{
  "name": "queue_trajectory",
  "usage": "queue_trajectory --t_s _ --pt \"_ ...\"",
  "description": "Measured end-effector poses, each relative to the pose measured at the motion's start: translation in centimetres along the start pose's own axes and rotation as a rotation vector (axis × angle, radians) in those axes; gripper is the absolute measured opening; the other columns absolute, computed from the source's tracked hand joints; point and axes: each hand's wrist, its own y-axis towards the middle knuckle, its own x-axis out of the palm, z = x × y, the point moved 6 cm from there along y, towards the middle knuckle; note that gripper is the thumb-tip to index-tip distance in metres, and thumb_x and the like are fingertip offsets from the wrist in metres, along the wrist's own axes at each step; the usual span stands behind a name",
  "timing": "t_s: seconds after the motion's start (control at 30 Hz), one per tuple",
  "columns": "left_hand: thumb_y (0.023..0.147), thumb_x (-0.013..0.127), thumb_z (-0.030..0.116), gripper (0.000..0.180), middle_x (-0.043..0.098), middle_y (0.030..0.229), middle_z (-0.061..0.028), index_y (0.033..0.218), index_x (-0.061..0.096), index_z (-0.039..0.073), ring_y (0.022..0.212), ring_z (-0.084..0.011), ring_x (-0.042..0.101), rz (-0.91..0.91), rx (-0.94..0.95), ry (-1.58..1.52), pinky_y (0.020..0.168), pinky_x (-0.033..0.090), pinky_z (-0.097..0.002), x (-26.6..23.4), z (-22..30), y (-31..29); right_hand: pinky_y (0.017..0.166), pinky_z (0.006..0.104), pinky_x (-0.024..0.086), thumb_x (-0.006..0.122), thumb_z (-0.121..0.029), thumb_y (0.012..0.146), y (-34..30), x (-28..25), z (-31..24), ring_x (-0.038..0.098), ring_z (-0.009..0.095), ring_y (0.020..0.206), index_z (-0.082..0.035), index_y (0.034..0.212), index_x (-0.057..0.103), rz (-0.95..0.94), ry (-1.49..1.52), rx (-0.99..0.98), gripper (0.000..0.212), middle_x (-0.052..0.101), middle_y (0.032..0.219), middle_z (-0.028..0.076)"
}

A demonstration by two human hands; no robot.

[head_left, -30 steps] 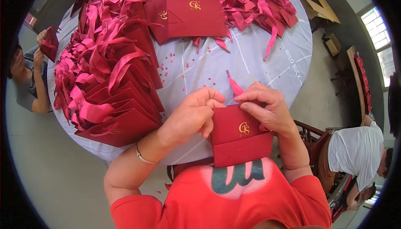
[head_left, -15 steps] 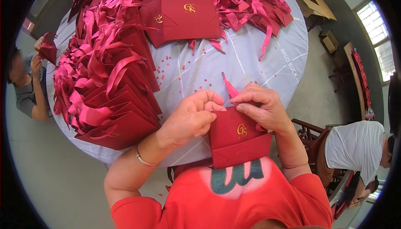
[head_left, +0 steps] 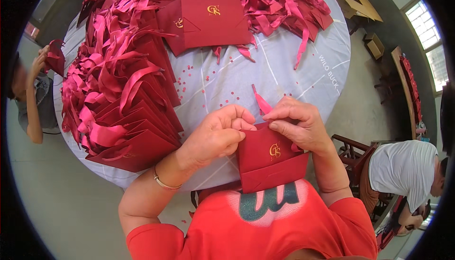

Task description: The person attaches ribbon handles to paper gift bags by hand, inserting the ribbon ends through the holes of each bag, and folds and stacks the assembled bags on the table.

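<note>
A dark red paper gift bag [head_left: 258, 167] with a gold emblem rests against my front at the table's near edge, its flat bottom folded up toward me. My left hand [head_left: 222, 132] is closed on the bag's upper left corner in a pinch. At the upper right edge, my right hand [head_left: 296, 122] pinches a pink ribbon [head_left: 260, 99], whose pointed end sticks out beyond the fingers. Another bit of ribbon shows below the right hand, on the bag's face. The holes at the bag's top edge are hidden by my fingers.
Many red bags with pink ribbon handles [head_left: 128, 94] stand packed on the left of the round table [head_left: 327, 75]. Flat red bags [head_left: 215, 20] and a ribboned pile [head_left: 284, 11] lie at the back. Small red paper dots are scattered mid-table. People sit left and right.
Both my hands keep nearly the same pinches on the bag and ribbon, with only a tiny shift. The person at the left has raised an arm closer to the face.
</note>
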Motion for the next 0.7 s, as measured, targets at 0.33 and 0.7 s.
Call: queue_trajectory --t_s 0.33,0.7 --pt "0.086 0.049 -0.008 0.028 0.065 0.101 -0.0066 0.112 0.047 0.001 0.046 -0.0027 0.038 0.082 0.049 0.059 0.041 0.029 -0.0172 0.2 0.08 -0.08 0.071 0.0311 0.047 0.073 0.0 0.075 -0.09 -0.36 -0.19 0.061 0.019 0.074 -0.003 0.091 0.071 0.039 -0.039 0.007 0.016 0.068 0.08 0.006" --pt "0.086 0.062 -0.005 0.028 0.065 0.102 -0.0052 0.11 0.049 0.004 0.049 -0.0005 0.041 0.004 -0.01 -0.041 0.04 0.029 -0.0148 -0.11 -0.35 0.14 0.069 0.0303 0.047 0.073 0.001 0.075 0.12 0.01 0.21 0.06 0.019 0.073 -0.003 0.091 0.072 0.025 0.036 0.024 0.017 0.067 0.079 0.006"
